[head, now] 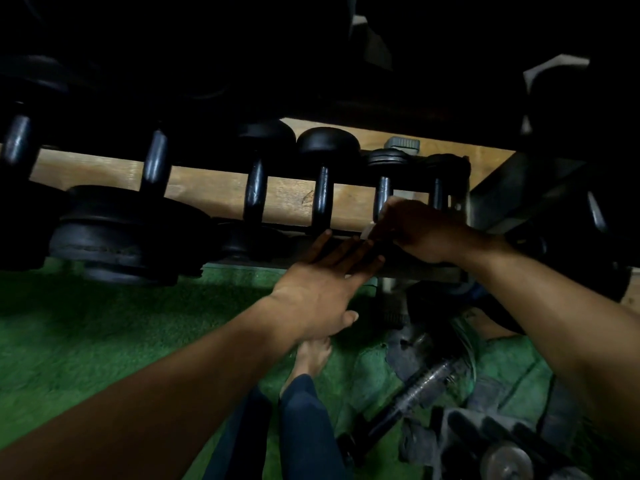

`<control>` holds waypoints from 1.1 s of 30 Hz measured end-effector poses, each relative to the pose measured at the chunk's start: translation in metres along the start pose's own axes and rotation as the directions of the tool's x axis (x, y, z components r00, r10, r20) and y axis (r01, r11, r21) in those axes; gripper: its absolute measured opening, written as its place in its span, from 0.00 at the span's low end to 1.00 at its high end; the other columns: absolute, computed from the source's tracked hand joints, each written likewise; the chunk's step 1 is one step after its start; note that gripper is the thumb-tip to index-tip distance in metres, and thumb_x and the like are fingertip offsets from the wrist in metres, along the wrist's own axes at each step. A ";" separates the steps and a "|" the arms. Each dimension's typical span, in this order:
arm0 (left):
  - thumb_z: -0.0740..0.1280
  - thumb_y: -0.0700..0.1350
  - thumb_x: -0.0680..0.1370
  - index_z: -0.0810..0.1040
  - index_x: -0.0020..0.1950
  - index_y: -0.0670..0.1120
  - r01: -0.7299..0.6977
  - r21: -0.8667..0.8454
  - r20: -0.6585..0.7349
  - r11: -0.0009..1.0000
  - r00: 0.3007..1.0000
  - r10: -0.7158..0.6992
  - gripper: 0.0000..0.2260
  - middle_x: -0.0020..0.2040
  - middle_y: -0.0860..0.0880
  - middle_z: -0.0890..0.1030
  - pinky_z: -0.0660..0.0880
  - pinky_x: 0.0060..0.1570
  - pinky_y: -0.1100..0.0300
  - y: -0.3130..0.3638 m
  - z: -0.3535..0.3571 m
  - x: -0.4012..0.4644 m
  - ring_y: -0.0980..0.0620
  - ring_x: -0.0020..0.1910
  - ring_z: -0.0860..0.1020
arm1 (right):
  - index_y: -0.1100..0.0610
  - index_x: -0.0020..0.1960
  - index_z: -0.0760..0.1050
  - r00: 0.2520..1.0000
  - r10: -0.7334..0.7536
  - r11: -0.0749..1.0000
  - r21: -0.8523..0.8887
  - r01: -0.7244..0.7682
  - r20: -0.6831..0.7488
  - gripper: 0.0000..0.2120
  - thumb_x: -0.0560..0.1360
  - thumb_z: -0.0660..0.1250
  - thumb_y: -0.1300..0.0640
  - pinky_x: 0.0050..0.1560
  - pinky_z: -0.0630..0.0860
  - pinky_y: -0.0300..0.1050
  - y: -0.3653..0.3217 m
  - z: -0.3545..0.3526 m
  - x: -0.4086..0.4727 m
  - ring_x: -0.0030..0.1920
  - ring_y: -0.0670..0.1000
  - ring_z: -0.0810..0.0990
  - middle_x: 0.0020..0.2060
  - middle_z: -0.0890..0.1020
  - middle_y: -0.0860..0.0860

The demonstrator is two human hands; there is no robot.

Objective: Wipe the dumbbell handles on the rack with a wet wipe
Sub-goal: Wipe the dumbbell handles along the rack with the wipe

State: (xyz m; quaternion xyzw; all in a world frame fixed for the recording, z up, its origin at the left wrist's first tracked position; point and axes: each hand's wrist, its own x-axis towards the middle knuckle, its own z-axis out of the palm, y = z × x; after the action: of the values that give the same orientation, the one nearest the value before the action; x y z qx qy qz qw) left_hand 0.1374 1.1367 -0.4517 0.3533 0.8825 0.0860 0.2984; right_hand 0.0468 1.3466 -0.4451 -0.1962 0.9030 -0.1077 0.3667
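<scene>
1. Pinching the wipe (367, 232) in my right hand (420, 230), at the handle (382, 199) just beyond it; it could slip free.
2. My left hand (320, 289), fingers flat on the rack (415, 270) rail, could get nipped if a dumbbell rolls.

Upper shelf of rack (346, 109) lost in darkness, contents unreadable. Leftmost dumbbell (15, 143) cut by left edge. Wipe (366, 233) mostly hidden under right hand (420, 230), only a pale corner showing. Fingertips of left hand (318, 289) hiding front rail. Gear pile (467, 410) at bottom right blurred, cropped by frame edge.
</scene>
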 end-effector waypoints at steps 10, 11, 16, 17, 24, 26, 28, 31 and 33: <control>0.59 0.65 0.80 0.37 0.83 0.52 0.014 0.042 -0.008 0.999 1.000 -0.014 0.42 0.82 0.48 0.33 0.33 0.77 0.40 0.002 0.007 0.002 0.49 0.81 0.33 | 0.57 0.60 0.79 0.939 0.002 0.970 -0.229 -0.086 -0.344 0.11 0.78 0.65 0.61 0.50 0.77 0.55 0.001 -0.004 0.016 0.53 0.61 0.78 0.54 0.78 0.58; 0.60 0.65 0.80 0.36 0.83 0.53 0.013 0.020 -0.017 1.000 1.000 -0.013 0.42 0.83 0.49 0.34 0.33 0.77 0.40 0.002 0.007 0.002 0.49 0.81 0.34 | 0.56 0.58 0.79 0.930 0.000 0.976 -0.203 -0.080 -0.367 0.10 0.77 0.68 0.59 0.49 0.78 0.54 0.000 -0.002 0.015 0.51 0.61 0.78 0.52 0.78 0.57; 0.60 0.66 0.80 0.33 0.82 0.51 0.026 -0.051 -0.052 0.998 0.998 -0.029 0.45 0.83 0.50 0.37 0.29 0.76 0.44 0.001 0.005 0.001 0.52 0.81 0.35 | 0.53 0.56 0.75 0.919 0.008 0.996 -0.078 -0.042 -0.394 0.09 0.79 0.67 0.50 0.45 0.74 0.46 0.000 0.004 0.017 0.48 0.54 0.79 0.49 0.79 0.53; 0.60 0.65 0.80 0.33 0.82 0.51 0.028 -0.050 -0.050 0.998 0.998 -0.030 0.45 0.83 0.50 0.37 0.29 0.76 0.45 0.002 0.004 0.001 0.52 0.81 0.35 | 0.55 0.56 0.75 0.910 0.018 0.994 -0.090 -0.060 -0.415 0.08 0.80 0.65 0.52 0.46 0.74 0.47 0.002 0.003 0.017 0.47 0.54 0.78 0.49 0.78 0.53; 0.61 0.65 0.80 0.33 0.82 0.51 0.019 -0.050 -0.043 0.999 0.999 -0.022 0.45 0.83 0.50 0.36 0.30 0.77 0.43 0.001 0.005 0.001 0.52 0.81 0.35 | 0.61 0.60 0.80 0.825 0.174 0.972 -0.040 -0.231 -0.537 0.11 0.81 0.64 0.60 0.48 0.78 0.48 0.004 0.011 0.023 0.50 0.59 0.82 0.51 0.81 0.59; 0.62 0.64 0.80 0.33 0.82 0.51 0.017 -0.052 -0.041 0.999 0.999 -0.019 0.45 0.83 0.50 0.36 0.31 0.77 0.43 0.001 0.005 0.001 0.52 0.81 0.34 | 0.63 0.58 0.80 0.843 0.225 0.967 0.007 -0.254 -0.489 0.11 0.80 0.64 0.61 0.53 0.79 0.53 -0.002 0.013 0.016 0.53 0.59 0.82 0.52 0.82 0.60; 0.62 0.64 0.80 0.33 0.82 0.51 0.013 -0.058 -0.034 0.998 0.999 -0.015 0.46 0.83 0.51 0.35 0.31 0.77 0.43 0.000 0.005 0.002 0.53 0.81 0.34 | 0.62 0.55 0.81 0.860 0.259 0.961 0.031 -0.273 -0.440 0.09 0.80 0.63 0.61 0.52 0.79 0.53 -0.006 0.015 0.008 0.52 0.58 0.82 0.50 0.83 0.58; 0.62 0.63 0.80 0.33 0.82 0.51 0.008 -0.059 -0.030 0.998 1.000 -0.010 0.46 0.83 0.51 0.35 0.32 0.77 0.42 0.000 0.006 0.003 0.53 0.81 0.33 | 0.58 0.50 0.80 0.868 0.303 0.952 0.076 -0.297 -0.394 0.08 0.80 0.62 0.60 0.49 0.80 0.52 -0.006 0.019 0.006 0.49 0.56 0.83 0.46 0.83 0.55; 0.63 0.63 0.79 0.33 0.82 0.51 0.004 -0.060 -0.033 0.998 0.999 -0.006 0.46 0.83 0.51 0.35 0.32 0.77 0.42 -0.001 0.007 0.003 0.53 0.81 0.34 | 0.59 0.55 0.80 0.840 0.346 0.938 0.137 -0.319 -0.418 0.09 0.79 0.63 0.63 0.55 0.79 0.50 -0.002 0.021 0.013 0.54 0.58 0.82 0.51 0.83 0.58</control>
State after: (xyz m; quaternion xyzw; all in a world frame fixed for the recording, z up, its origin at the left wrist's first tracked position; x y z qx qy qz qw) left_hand 0.1390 1.1374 -0.4591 0.3406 0.8852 0.1178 0.2944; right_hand 0.0533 1.3382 -0.4672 0.0039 0.9784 -0.1114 0.1743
